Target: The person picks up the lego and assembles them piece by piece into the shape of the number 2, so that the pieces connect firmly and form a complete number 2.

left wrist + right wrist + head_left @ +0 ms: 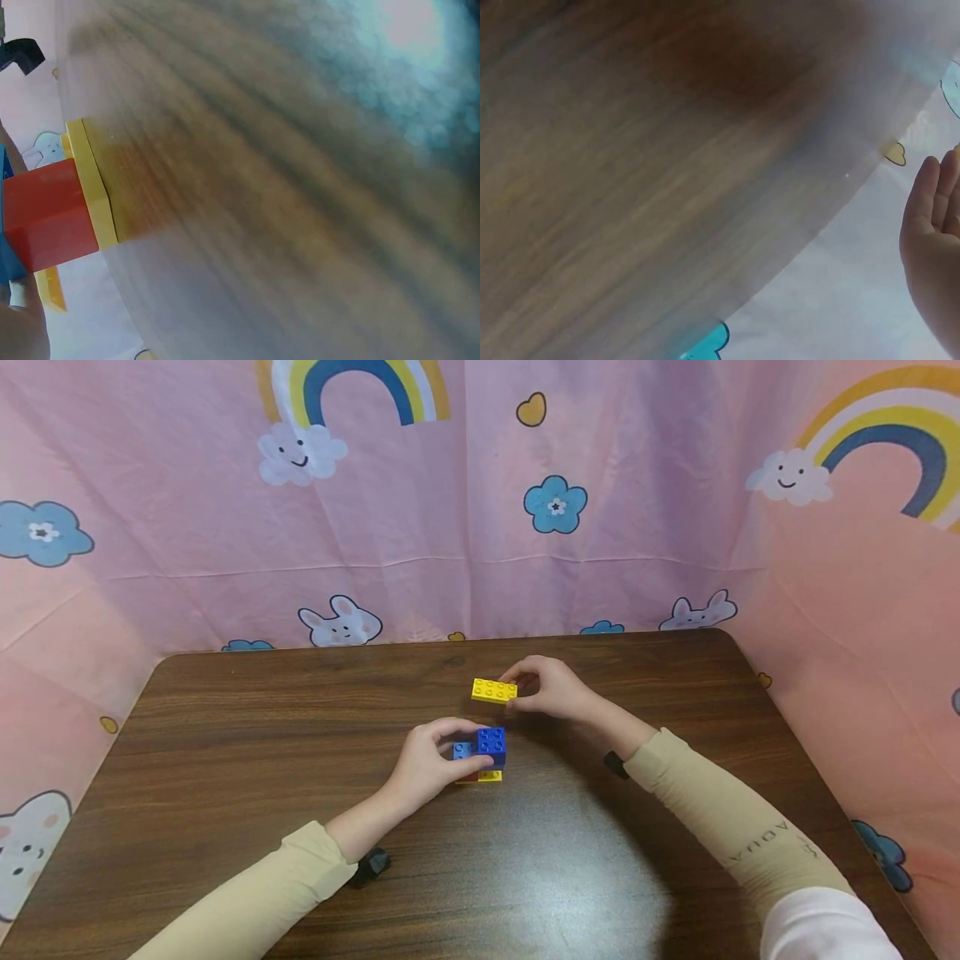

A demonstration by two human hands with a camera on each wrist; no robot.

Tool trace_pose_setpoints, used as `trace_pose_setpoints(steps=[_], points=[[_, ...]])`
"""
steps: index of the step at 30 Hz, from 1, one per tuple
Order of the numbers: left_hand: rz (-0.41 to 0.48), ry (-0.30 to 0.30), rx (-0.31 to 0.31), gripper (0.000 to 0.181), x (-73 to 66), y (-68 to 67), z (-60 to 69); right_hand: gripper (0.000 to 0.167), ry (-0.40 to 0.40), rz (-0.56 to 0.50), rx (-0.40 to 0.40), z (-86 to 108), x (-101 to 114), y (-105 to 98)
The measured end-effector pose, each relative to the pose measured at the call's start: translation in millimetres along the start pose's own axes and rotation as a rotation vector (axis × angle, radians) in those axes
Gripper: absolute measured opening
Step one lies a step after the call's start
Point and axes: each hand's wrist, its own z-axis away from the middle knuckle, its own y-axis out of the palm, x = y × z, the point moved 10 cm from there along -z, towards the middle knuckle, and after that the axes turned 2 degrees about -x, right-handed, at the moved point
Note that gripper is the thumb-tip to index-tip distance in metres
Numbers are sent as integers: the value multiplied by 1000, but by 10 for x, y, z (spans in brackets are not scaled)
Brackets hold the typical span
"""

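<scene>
In the head view my left hand [424, 767] grips a small stack of building bricks near the middle of the table. A dark blue brick [491, 741] tops it, with a lighter blue brick [462, 748] lower on its left. The left wrist view shows a red brick [49, 214] on a flat yellow brick [95, 187] at the bottom. Beyond the stack, my right hand [553, 688] pinches a yellow brick [492, 691] by its right end. Only part of the right hand [934, 240] shows in the right wrist view; its brick is mostly out of frame.
The brown wooden table [300, 727] reaches back to a pink printed curtain [420, 510], which also hangs along both sides. A dark wrist camera [371, 865] sits under the left wrist, and another dark piece [616, 765] under the right.
</scene>
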Motion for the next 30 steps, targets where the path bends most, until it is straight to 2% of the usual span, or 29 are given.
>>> trace_pose_setpoints(steps=[11, 19, 30], points=[[0, -18, 0, 38, 18, -5, -1, 38, -6, -40, -13, 65, 124, -94], [-12, -16, 4, 37, 17, -7, 4, 39, -55, -96, -11, 112, 259, -117], [0, 3, 3, 36, 18, -8, -1, 37, -138, -96, -6, 189, 434, -134]])
